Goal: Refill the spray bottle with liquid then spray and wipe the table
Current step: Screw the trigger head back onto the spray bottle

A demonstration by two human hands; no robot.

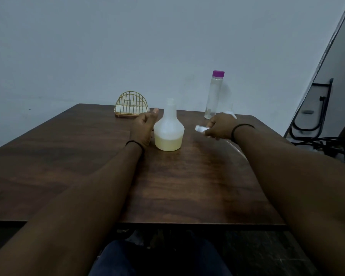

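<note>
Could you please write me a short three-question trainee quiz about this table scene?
1. True or false: the spray bottle on the table has its spray head screwed on.
2. Which hand holds the white spray head: A) left hand, B) right hand?
3. What colour is the cap of the clear bottle at the back?

Key: 1. False, its neck is open. 2. B. 3. Purple.
</note>
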